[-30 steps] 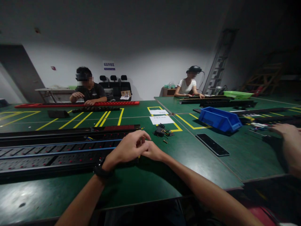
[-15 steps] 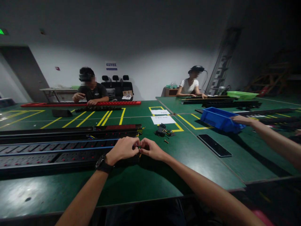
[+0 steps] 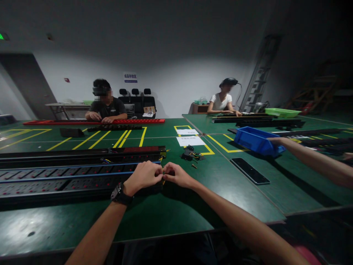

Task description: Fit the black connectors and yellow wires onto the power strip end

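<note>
Fine two-hand step: L hand (image 3: 145,175) & R hand (image 3: 179,176) fingers pinched closed by yellow wires (image 3: 163,182), contents unclear; next prob. needs steady fingertips.

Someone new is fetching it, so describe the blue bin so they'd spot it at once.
On the green table, look right of the two white sheets. The blue bin is open-topped, just behind the flat black slab. Unlike the light green tray farther back, it is deep blue.
</note>
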Tool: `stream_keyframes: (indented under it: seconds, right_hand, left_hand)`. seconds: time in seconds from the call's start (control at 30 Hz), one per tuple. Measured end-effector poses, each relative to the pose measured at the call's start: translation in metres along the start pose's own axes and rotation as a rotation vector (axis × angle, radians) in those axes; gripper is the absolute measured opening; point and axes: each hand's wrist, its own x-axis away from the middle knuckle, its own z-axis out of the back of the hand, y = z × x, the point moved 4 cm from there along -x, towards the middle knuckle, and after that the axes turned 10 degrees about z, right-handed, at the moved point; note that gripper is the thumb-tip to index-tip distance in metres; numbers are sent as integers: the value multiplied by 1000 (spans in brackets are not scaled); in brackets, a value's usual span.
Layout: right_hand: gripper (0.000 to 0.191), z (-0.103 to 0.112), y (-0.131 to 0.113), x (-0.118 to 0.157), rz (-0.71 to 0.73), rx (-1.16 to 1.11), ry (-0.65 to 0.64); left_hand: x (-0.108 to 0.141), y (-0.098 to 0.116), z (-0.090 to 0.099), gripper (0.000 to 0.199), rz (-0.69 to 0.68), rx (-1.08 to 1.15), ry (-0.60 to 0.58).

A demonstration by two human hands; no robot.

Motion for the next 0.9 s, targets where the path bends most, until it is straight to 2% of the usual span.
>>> stream_keyframes:
  seconds: [0.23,0.4,0.6,0.9]
  right_hand:
    - [35,2,-2,-2,-23,-108,-58]
    - [20,20,-1,-3,-47,28,-71]
    - [30,30,1,4,-94,73,-271]
    - [30,25,2,3,-42,196,-225]
  left_hand:
    - [-1,2,0,19,-39,55,-18]
    - [-2,0,-4,19,-45,29,0]
    - [-1,1,-5,20,-29,-7,-5]
    - [0,2,-6,27,14,-20,-57]
